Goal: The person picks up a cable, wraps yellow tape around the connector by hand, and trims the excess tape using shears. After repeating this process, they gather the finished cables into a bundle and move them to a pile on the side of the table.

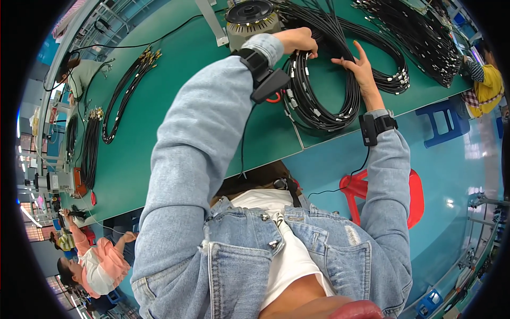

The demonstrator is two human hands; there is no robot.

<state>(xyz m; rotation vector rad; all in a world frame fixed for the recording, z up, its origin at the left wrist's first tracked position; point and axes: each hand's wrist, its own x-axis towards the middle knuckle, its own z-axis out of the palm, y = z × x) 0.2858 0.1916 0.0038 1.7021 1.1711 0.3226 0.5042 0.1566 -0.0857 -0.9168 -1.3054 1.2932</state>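
A thick coil of black cables with white tags lies on the green table in front of me, near its front edge. At the coil's upper left, my left hand is closed, its fingers curled on the cables. My right hand rests against the coil's right side with thumb and forefinger spread apart. The cables run up past both hands toward the far edge of the view. Part of the left fingers' hold is hidden by the back of the hand.
A round-topped machine stands beyond my left forearm. More cable bundles lie to the right, and others to the left. A red stool and a blue stool stand on the floor. Other people sit at both sides.
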